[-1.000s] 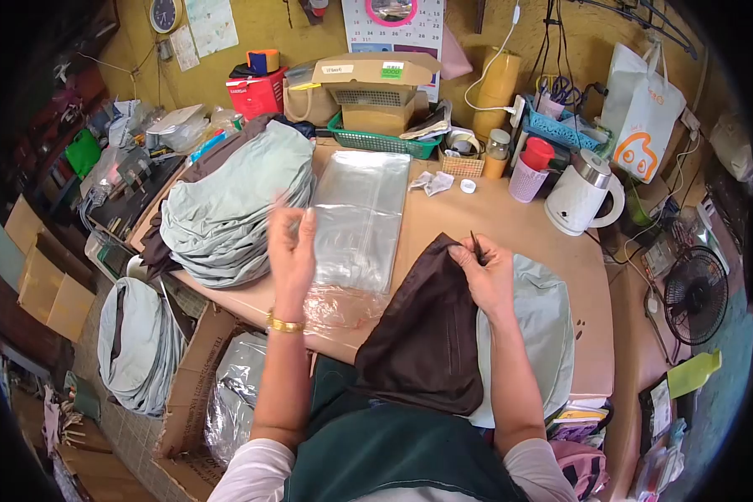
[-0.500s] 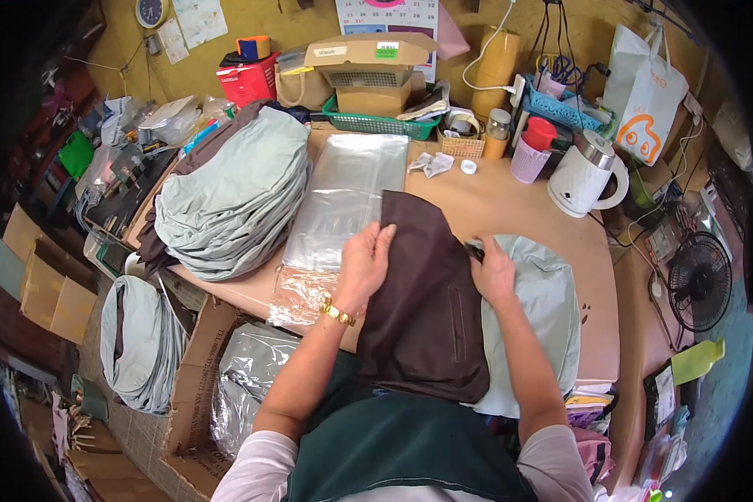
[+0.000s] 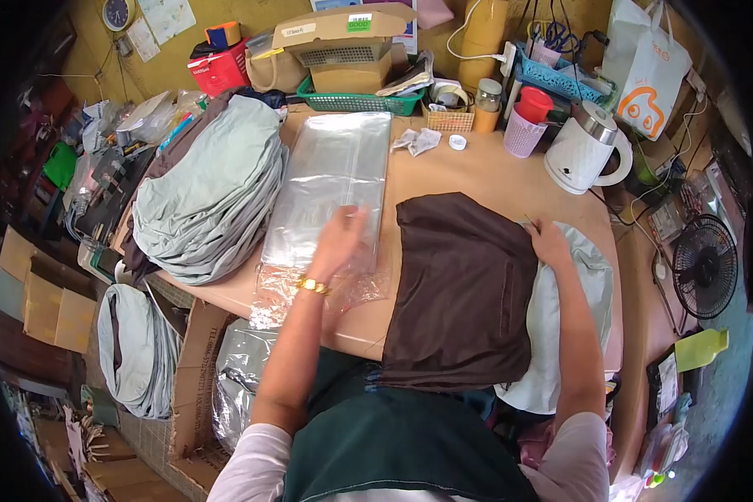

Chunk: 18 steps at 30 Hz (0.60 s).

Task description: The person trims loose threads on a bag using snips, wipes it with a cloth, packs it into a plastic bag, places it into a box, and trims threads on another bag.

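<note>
My left hand (image 3: 340, 240), with a gold watch (image 3: 312, 285) at its wrist, is over a stack of clear plastic bags (image 3: 326, 180). Motion smears its fingers, and I cannot see whether it touches the top bag. A dark brown cloth piece (image 3: 460, 293) with a stitched slit lies flat in front of me, its lower edge at my green apron (image 3: 410, 443). At its upper right edge my right hand (image 3: 550, 244) is closed, with a small thin tip poking out that I cannot name. Pale grey-green cloth (image 3: 573, 335) lies beneath that forearm.
A tall pile of pale grey-green cloth (image 3: 209, 192) stands at the table's left. Below it an open carton (image 3: 194, 376) holds plastic-wrapped goods. Along the back are a green basket (image 3: 360, 102), a pink cup (image 3: 524, 137) and a white kettle (image 3: 579, 155). A black fan (image 3: 704, 266) stands at right.
My left hand has let go of the brown cloth and moved left over the plastic bags. The brown cloth now lies flatter and farther right in view, and my right hand has shifted right with it.
</note>
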### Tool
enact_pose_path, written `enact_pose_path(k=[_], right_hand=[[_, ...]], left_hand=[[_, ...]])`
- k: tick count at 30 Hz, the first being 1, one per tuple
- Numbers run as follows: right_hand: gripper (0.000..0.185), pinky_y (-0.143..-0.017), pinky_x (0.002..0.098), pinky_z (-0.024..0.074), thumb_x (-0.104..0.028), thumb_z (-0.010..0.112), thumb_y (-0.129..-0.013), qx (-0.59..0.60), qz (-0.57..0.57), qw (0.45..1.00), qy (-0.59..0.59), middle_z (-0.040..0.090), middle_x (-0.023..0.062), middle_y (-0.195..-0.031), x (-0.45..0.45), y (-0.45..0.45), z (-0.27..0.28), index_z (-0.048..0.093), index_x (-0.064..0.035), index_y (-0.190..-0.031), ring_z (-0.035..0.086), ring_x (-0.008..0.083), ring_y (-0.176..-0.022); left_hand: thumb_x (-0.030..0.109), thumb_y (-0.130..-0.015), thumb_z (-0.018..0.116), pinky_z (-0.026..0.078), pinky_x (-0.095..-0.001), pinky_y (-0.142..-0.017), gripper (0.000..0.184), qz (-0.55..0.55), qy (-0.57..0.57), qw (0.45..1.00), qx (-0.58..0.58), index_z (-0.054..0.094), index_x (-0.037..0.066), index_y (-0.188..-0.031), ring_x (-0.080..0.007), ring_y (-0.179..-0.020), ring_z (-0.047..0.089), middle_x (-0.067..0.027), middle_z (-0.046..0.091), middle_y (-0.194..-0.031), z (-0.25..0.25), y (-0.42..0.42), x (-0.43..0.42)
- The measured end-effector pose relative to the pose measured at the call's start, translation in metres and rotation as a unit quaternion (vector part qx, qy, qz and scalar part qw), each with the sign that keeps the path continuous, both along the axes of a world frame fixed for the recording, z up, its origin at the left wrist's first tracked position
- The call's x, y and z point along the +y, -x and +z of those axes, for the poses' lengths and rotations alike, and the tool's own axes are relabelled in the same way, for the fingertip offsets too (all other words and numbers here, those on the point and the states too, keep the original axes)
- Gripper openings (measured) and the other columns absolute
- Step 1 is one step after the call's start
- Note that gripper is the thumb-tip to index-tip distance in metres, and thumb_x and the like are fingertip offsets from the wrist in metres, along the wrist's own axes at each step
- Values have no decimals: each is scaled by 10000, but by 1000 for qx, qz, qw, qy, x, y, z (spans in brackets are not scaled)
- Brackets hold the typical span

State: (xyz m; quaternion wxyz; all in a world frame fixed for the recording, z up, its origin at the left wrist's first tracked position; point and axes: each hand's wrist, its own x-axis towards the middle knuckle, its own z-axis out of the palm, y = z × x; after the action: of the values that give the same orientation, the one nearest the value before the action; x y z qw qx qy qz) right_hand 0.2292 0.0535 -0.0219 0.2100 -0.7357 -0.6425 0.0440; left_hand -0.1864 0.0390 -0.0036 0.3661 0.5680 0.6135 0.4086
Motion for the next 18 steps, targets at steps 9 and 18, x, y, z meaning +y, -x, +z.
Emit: enact_pose_path(k=[9, 18], right_hand=[[372, -871, 455, 478, -336, 667, -861, 68, 67, 995, 35, 655, 241, -1043, 35, 182, 6, 620, -7, -1026, 620, 389, -1039], [233, -637, 330, 433, -208, 666, -887, 381, 86, 906, -162, 562, 104, -670, 44, 161, -10, 570, -2, -841, 507, 199, -615]], left_hand=[[439, -892, 622, 465, -388, -948, 710, -46, -9, 994, 100, 463, -142, -1267, -374, -1118, 604, -296, 620, -1158, -29, -73, 35], [250, -930, 611, 444, -294, -698, 282, -156, 21, 987, 39, 685, -14, -862, -126, -732, 554, -96, 654, -734, 19, -21, -8]])
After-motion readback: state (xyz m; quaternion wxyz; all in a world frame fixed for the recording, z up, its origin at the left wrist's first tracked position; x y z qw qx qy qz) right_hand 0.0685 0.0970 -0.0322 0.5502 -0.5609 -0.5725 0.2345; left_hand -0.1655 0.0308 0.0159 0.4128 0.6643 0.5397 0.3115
